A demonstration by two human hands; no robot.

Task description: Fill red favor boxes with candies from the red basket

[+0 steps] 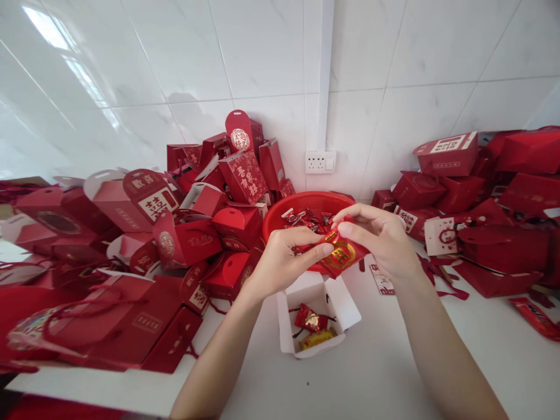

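My left hand [280,259] and my right hand [380,233] are both closed on a small red packet with gold print [343,254], held between them just above the near rim of a red basket [286,210]. The basket holds several small wrapped sweets [306,220]. Directly below my hands an open box, white inside [345,303], stands on the white counter with a red sweet [310,319] and a gold sweet [315,338] in it.
A large heap of red gift boxes [175,233] fills the left side against the tiled wall. Another heap of red boxes [481,198] lies at the right. A wall socket [320,161] sits behind the basket. A loose red wrapper [536,318] lies far right.
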